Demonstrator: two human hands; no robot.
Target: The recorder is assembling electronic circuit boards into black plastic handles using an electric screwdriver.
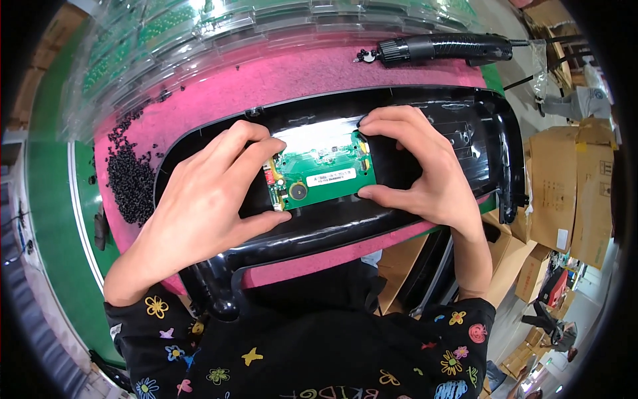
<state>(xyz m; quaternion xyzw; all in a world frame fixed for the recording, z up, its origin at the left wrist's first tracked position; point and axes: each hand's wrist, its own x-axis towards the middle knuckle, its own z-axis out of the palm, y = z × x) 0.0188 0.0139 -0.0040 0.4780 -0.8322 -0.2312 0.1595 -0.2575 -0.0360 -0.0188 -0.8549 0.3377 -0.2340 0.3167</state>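
A green circuit board [332, 159] with a white label and a round black buzzer lies over the middle of a long, glossy black plastic housing [332, 224]. My left hand [212, 183] grips the board's left edge between thumb and fingers, beside small red and yellow parts. On the opposite edge my right hand [422, 169] pinches the corners, thumb at the near one and fingers at the far one. Both hands are closed on the board. Whether it touches the housing's inner surface I cannot tell.
Pink matting [279, 73] covers the bench. A pile of small black screws [133, 183] lies left of the housing. A black electric screwdriver [445, 49] rests at the back right. Clear plastic trays [219, 43] with green boards stand behind. Cardboard boxes [565, 186] stand at the right.
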